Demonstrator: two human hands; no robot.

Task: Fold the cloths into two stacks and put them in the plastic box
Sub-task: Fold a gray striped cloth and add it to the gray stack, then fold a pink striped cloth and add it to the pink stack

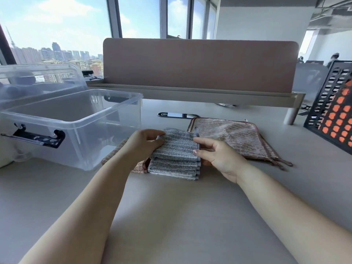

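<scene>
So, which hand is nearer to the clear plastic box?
Left. The left hand grips the grey folded cloths just right of the clear plastic box; the right hand holds their other side, farther away.

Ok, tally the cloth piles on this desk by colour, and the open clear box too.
Grey folded pile: 1
Pink-brown piles: 2, a flat pile and a pile under the grey
Open clear box: 1
Total: 4
</scene>
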